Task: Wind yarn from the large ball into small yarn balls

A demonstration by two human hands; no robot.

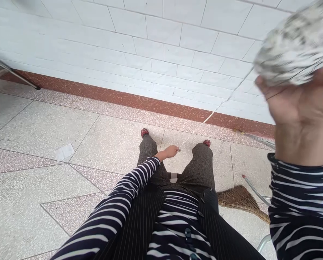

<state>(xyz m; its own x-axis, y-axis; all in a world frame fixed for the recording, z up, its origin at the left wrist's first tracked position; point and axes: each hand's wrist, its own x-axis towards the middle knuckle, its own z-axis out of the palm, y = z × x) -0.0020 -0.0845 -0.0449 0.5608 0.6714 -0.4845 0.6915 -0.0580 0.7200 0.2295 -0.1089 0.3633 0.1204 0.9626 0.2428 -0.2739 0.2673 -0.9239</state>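
Observation:
A large ball of white and grey string (pixel 297 47), blurred by motion, is held up at the upper right. My right hand (pixel 299 97) grips it from below, with the thumb on its near left side; the other fingers are partly hidden. From the ball a thin white strand (pixel 218 105) runs taut down and to the left. Its lower end is pinched in my left hand (pixel 171 151), which is low between my knees. Something small and greyish shows at those fingertips, too small to make out.
Behind is a white tiled wall (pixel 156 43) with a red-brown skirting (pixel 118 99). A straw broom (pixel 238 200) and metal chair-like tubing (pixel 255 189) are at the right. White paper (pixel 64 152) lies on the floor, and a metal leg (pixel 17 76) stands at the left.

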